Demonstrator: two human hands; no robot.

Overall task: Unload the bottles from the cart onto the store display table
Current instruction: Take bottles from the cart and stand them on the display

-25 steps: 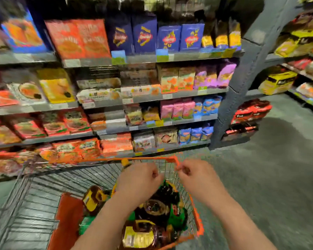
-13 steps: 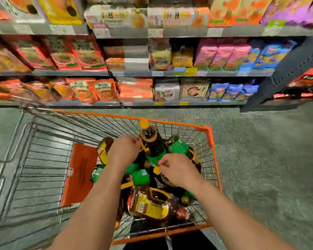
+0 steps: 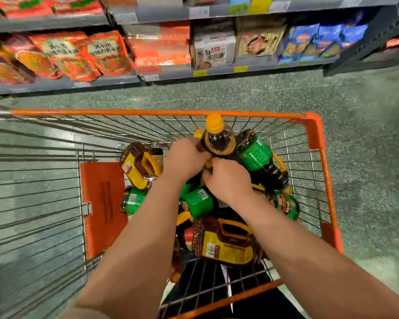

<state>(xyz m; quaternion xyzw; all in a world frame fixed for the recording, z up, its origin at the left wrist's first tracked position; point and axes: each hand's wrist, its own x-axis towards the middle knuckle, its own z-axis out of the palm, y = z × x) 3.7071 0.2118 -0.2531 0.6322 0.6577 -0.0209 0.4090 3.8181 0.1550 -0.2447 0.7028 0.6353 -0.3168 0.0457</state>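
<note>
- Two bare hands work inside one wire cart (image 3: 318, 143) with an orange rim, seen from above; entries run left to right.
- Orange flap (image 3: 103, 208): a flat panel standing against the cart's left inner side, beside the bottle pile.
- Yellow-label jug (image 3: 139, 166): dark liquid, moulded handle, lying on its side at the left edge of the pile, just beside the left wrist.
- Green-label bottle (image 3: 133, 200): lying below that jug, partly hidden by the left forearm.
- Left hand (image 3: 184, 157): its fingers (image 3: 199, 148) are curled closed against the left shoulder of the upright bottle; whether they fully grip it cannot be told.
- Upright bottle (image 3: 219, 140): dark liquid, orange cap pointing up toward the camera, standing in the far middle of the cart, between both hands and above the other bottles.
- Right hand (image 3: 228, 180): knuckles up, fingers folded closed just below the upright bottle; what they clasp is hidden.
- Second green-label bottle (image 3: 198, 201): lying between the two forearms.
- Large yellow-label jug (image 3: 226, 242): on its side nearest the camera, under the right forearm.
- Green-sleeved bottle (image 3: 255, 153): tilted, touching the upright bottle's right side.
- Store shelves (image 3: 148, 77): along the far side of the speckled floor, stocked with red, white and blue packets.
</note>
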